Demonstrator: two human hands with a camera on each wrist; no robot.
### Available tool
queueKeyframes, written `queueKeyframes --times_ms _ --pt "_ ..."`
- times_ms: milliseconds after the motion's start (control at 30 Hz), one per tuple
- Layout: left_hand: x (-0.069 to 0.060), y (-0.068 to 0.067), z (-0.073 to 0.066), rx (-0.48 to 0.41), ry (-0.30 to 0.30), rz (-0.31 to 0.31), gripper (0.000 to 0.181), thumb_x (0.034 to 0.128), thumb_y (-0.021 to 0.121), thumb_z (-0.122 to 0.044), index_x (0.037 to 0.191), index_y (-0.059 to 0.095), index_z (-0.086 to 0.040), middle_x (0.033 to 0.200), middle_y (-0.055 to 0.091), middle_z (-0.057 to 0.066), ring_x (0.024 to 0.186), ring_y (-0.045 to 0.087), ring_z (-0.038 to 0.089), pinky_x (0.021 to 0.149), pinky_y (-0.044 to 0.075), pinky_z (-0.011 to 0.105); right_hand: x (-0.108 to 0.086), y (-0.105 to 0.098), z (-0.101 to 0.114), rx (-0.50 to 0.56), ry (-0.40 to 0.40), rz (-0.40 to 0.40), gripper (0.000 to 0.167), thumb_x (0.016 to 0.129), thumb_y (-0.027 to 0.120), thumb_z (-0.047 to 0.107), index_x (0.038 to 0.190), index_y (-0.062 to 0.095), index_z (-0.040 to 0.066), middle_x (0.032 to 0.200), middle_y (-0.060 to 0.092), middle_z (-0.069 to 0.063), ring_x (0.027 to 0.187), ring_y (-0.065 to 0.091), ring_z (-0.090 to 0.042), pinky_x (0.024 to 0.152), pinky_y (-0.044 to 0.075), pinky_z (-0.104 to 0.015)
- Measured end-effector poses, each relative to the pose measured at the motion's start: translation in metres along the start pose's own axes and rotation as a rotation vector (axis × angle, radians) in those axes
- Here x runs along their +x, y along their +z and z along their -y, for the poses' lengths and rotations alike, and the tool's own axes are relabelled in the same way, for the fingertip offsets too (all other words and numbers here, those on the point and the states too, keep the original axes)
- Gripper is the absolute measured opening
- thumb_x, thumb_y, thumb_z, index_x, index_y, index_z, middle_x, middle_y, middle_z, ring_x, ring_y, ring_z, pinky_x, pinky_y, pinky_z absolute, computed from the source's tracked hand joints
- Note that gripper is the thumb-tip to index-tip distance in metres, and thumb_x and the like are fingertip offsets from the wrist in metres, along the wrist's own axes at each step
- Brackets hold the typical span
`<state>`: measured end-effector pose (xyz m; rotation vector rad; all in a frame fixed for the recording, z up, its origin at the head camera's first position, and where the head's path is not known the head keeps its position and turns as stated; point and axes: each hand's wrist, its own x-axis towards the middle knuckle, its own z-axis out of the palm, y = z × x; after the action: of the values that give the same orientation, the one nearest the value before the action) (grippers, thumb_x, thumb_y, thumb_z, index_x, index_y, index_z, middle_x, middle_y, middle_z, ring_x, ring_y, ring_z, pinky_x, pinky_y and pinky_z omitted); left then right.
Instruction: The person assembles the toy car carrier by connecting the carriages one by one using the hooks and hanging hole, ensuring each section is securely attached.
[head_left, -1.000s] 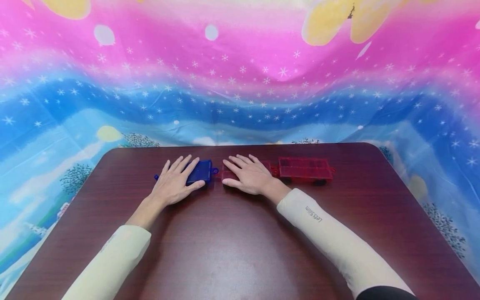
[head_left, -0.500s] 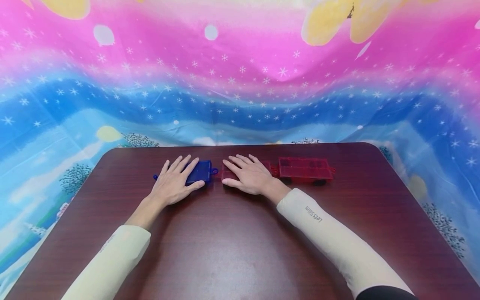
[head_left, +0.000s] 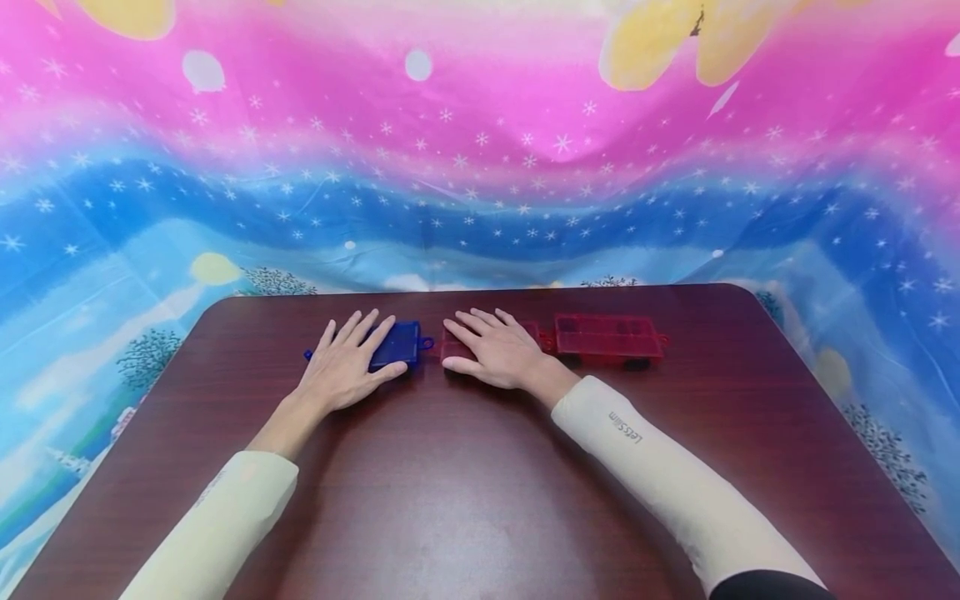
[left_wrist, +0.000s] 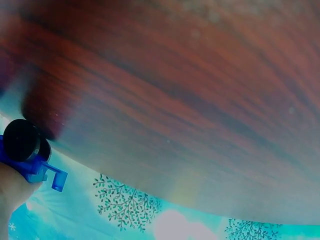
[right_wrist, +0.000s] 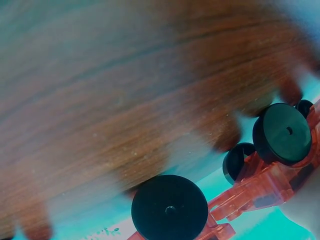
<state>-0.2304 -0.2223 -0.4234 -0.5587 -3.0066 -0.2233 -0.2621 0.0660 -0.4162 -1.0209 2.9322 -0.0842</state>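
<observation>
A toy train of see-through plastic wagons on black wheels stands in a row on the table. My left hand [head_left: 337, 367] rests on the blue wagon [head_left: 395, 346] with its fingers spread, covering the left part. In the left wrist view a wheel [left_wrist: 21, 140] and a hook of that wagon show. On the middle red wagon [head_left: 453, 343] lies my right hand [head_left: 495, 350], fingers straight and thumb apart. The other red wagon [head_left: 607, 336] stands to its right; their ends meet at a coupling. Whether the blue loop [head_left: 426, 342] is hooked to the middle wagon, I cannot tell.
The dark wooden table [head_left: 450, 500] has a rounded far edge just behind the wagons. A printed cloth [head_left: 480, 167] hangs behind and at both sides of it. Pale sleeves [head_left: 645, 450] cover both forearms.
</observation>
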Motion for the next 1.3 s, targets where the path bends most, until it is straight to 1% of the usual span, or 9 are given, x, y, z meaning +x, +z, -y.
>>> queueKeyframes --times_ms 133,433,633,933,1067,1300 --pt "0.0003 0.0002 0.0006 -0.002 -0.001 -0.001 0.09 0.0941 0.041 -0.077 0.162 0.028 -0.019 0.166 0.023 0.014 0.153 0.013 0.039 0.119 0.006 0.063 0.0 -0.0001 -0.0002 0.002 0.003 0.002 0.081 0.098 0.025 0.076 0.163 0.022 0.029 0.167 0.024 0.001 0.154 0.017 -0.021 0.122 0.011 -0.052" --pt "0.0002 0.0008 0.0002 0.008 0.004 -0.002 0.09 0.0941 0.04 -0.077 0.162 0.028 -0.019 0.166 0.023 0.015 0.153 0.015 0.04 0.119 0.007 0.064 -0.0006 0.0001 0.0 0.008 0.0 -0.006 0.081 0.098 0.026 0.076 0.163 0.023 0.028 0.167 0.024 0.001 0.154 0.017 -0.022 0.122 0.012 -0.053" --pt "0.0003 0.0015 -0.0009 0.029 0.006 0.012 0.092 0.093 0.04 -0.079 0.163 0.027 -0.021 0.166 0.023 0.015 0.153 0.015 0.04 0.119 0.005 0.063 -0.0008 -0.0005 0.0 0.006 -0.006 -0.012 0.08 0.099 0.026 0.075 0.163 0.024 0.028 0.167 0.026 0.001 0.154 0.019 -0.023 0.122 0.014 -0.053" --pt "0.0001 0.002 -0.001 0.037 0.002 0.047 0.095 0.0917 0.037 -0.082 0.164 0.023 -0.022 0.167 0.019 0.016 0.153 0.012 0.04 0.119 0.001 0.063 -0.0012 -0.0008 0.0004 0.01 0.003 0.001 0.08 0.098 0.026 0.076 0.163 0.022 0.029 0.167 0.024 0.001 0.154 0.017 -0.021 0.122 0.011 -0.052" --pt "0.0003 0.0017 -0.0012 0.037 0.004 0.05 0.095 0.0916 0.037 -0.082 0.164 0.023 -0.021 0.167 0.019 0.016 0.153 0.012 0.041 0.119 0.0 0.063 -0.0012 -0.0007 0.0002 0.009 0.003 0.001 0.08 0.098 0.026 0.076 0.163 0.023 0.029 0.167 0.025 0.001 0.154 0.017 -0.021 0.122 0.013 -0.052" --pt "-0.0003 0.0008 -0.0018 0.045 0.009 0.039 0.095 0.0918 0.038 -0.081 0.163 0.025 -0.021 0.166 0.021 0.017 0.153 0.013 0.041 0.12 0.002 0.063 -0.0009 -0.0012 0.0007 0.018 0.003 0.007 0.08 0.098 0.026 0.076 0.164 0.022 0.029 0.167 0.023 0.002 0.154 0.016 -0.021 0.123 0.01 -0.051"
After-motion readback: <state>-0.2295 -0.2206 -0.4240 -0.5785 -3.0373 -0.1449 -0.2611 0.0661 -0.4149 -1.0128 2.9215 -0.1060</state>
